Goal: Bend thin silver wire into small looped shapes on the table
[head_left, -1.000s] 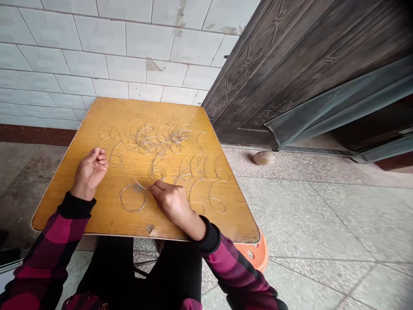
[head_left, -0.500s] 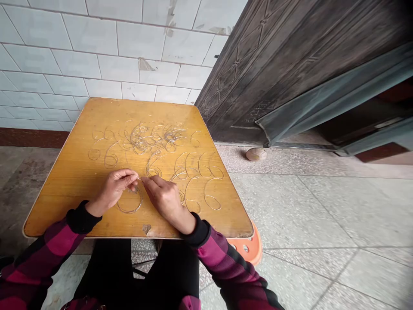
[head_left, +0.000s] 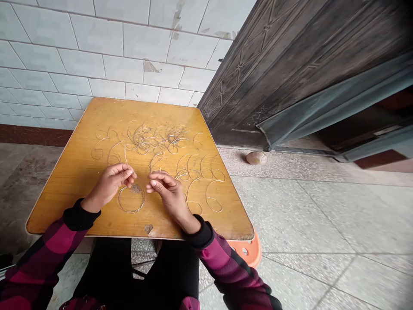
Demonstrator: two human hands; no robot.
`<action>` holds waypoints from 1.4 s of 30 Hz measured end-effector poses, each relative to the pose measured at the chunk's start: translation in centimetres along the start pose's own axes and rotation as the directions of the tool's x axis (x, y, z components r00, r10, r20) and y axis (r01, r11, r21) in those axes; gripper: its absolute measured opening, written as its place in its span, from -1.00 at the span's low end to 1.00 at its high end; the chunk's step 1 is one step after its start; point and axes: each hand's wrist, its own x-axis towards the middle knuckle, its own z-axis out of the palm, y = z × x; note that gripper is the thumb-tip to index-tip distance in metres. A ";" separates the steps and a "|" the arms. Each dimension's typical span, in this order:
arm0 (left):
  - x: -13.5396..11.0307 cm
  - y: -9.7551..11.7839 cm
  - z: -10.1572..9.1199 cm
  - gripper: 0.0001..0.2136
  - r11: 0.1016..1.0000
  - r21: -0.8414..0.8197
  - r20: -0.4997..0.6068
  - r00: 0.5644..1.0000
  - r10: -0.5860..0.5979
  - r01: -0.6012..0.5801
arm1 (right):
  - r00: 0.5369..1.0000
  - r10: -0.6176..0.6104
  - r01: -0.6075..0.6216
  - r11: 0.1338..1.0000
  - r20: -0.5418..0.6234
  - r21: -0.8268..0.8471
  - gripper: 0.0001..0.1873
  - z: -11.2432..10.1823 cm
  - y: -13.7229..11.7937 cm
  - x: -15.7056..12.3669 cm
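Observation:
A yellow wooden tabletop (head_left: 64, 202) carries many thin silver wire loops, with a dense tangle of them (head_left: 155, 140) towards the far side. My left hand (head_left: 109, 185) has its fingers pinched together, and a thin wire (head_left: 126, 155) seems to rise from them. Just below that hand lies a wire ring (head_left: 131, 206) around a brownish worn patch. My right hand (head_left: 169, 193) sits close by, fingertips curled towards the left hand. Anything between its fingers is too fine to see. Further loops (head_left: 196, 181) lie beyond and right of it.
White tiles (head_left: 106, 43) line the wall behind the table. A dark embossed door (head_left: 274, 73) stands at the right. An orange plastic stool (head_left: 248, 252) shows under the near right corner. A small round object (head_left: 256, 158) lies on the speckled floor.
My left hand has moved from the table's left side to the ring. My right hand has drawn back slightly from it, and the view has shifted a little.

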 end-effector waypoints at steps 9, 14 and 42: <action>0.0 -0.4 0.2 -0.82 0.981 -0.185 0.095 0.995 -0.040 0.057 | 0.995 0.097 -0.100 0.975 0.025 0.196 -0.78 0.6 0.6 0.0; -0.1 -0.5 0.6 -0.82 0.988 -0.153 0.079 0.997 0.009 0.003 | 0.999 0.006 -0.004 0.999 0.048 -0.043 -0.71 0.5 -0.2 0.6; 0.0 -1.4 0.2 -0.79 0.840 0.486 0.051 0.968 0.246 -0.240 | 0.945 0.027 0.308 0.253 0.325 -0.917 -0.75 1.2 -1.8 2.4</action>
